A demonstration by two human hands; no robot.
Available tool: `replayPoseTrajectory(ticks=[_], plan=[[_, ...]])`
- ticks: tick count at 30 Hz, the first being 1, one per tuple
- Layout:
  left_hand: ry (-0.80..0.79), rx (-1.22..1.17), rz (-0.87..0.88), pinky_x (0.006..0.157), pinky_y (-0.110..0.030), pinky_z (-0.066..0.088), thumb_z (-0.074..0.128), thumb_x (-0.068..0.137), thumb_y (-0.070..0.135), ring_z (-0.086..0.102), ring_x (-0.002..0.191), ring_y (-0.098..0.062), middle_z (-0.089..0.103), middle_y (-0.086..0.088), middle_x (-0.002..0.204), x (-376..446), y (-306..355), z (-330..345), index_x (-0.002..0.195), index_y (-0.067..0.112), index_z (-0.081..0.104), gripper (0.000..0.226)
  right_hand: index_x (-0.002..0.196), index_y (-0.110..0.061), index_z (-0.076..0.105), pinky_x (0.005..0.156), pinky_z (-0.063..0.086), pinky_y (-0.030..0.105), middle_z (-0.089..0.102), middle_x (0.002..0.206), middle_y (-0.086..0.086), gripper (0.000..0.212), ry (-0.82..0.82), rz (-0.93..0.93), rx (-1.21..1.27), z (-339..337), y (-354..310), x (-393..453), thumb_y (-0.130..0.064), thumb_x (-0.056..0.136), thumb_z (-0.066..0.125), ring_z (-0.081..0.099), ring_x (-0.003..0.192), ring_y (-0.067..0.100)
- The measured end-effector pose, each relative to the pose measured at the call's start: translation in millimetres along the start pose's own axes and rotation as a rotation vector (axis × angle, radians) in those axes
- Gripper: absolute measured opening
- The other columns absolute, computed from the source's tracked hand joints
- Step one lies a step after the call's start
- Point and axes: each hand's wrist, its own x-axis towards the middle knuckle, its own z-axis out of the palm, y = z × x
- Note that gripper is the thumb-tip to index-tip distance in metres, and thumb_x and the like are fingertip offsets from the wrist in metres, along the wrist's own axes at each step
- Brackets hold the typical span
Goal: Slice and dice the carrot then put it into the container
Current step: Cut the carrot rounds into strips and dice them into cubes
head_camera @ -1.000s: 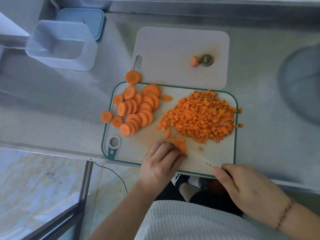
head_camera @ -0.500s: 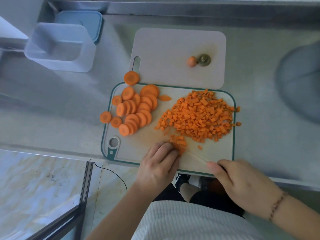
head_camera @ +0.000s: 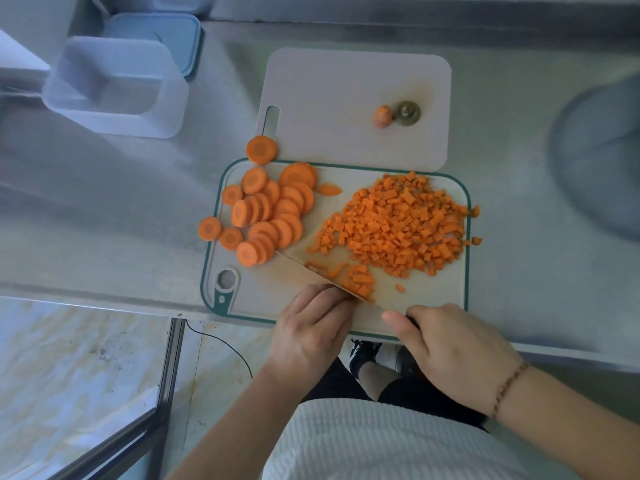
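The green-rimmed cutting board [head_camera: 464,271] lies on the steel counter. Round carrot slices [head_camera: 270,209] are heaped on its left side, and a wide pile of diced carrot [head_camera: 398,223] covers its right. My right hand [head_camera: 450,351] grips the handle of a knife [head_camera: 304,268] whose blade runs up and left across the board's near part. My left hand [head_camera: 311,327] has its fingers curled against the blade's near side over a carrot piece that is mostly hidden. A few fresh dice [head_camera: 360,282] sit just beyond the blade. The translucent container [head_camera: 114,88] stands open at far left.
A blue lid [head_camera: 162,36] lies behind the container. A second white board [head_camera: 329,91] behind carries a carrot end [head_camera: 382,116] and a stem cap [head_camera: 407,113]. Single slices [head_camera: 261,150] lie off the board. A grey round object [head_camera: 602,168] is at right. The counter edge runs just below the board.
The knife blade has come up and now stretches far up-left toward the slices, its flat showing. A few more dice lie beside it. My left hand has stayed in place.
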Motion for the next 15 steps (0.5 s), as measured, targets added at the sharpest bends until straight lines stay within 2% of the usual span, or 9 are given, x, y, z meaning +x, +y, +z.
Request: replayPoseTrajectory(ticks=[2, 7, 10, 15], plan=[[0.009, 0.000, 0.000, 0.079, -0.038, 0.056, 0.075, 0.090, 0.000, 0.069, 0.092, -0.030, 0.074, -0.008, 0.102, -1, -1, -1, 0.094, 0.001, 0.078, 0.005, 0.063, -0.022, 0.047, 0.052, 0.044, 0.030, 0.049, 0.053, -0.004, 0.066, -0.003, -0.003, 0.053, -2, 5, -7, -0.070, 0.085, 0.008, 0.050, 0.050, 0.012], [0.062, -0.027, -0.013, 0.078, -0.035, 0.056, 0.070, 0.091, -0.001, 0.066, 0.092, -0.025, 0.074, -0.007, 0.097, -5, -4, 1, 0.088, 0.001, 0.078, 0.009, 0.058, -0.023, 0.041, 0.052, 0.038, 0.030, 0.041, 0.047, -0.002, 0.062, -0.044, 0.014, 0.095, -2, 12, -24, -0.069, 0.085, 0.010, 0.044, 0.048, 0.013], [0.067, -0.039, -0.015, 0.081, -0.033, 0.056, 0.070, 0.090, -0.003, 0.065, 0.097, -0.022, 0.075, -0.007, 0.098, -6, -6, 0, 0.089, 0.002, 0.079, 0.011, 0.059, -0.023, 0.043, 0.050, 0.035, 0.026, 0.044, 0.050, -0.002, 0.065, -0.061, 0.016, 0.098, 2, 11, -20, -0.070, 0.083, 0.007, 0.045, 0.049, 0.013], [0.066, -0.061, -0.017, 0.082, -0.031, 0.057, 0.075, 0.086, -0.006, 0.068, 0.099, -0.020, 0.075, -0.006, 0.099, -5, -6, -1, 0.089, 0.002, 0.079, 0.009, 0.064, -0.022, 0.050, 0.050, 0.039, 0.025, 0.054, 0.057, -0.003, 0.070, -0.034, -0.005, 0.103, 9, -4, 1, -0.071, 0.082, 0.003, 0.053, 0.053, 0.010]])
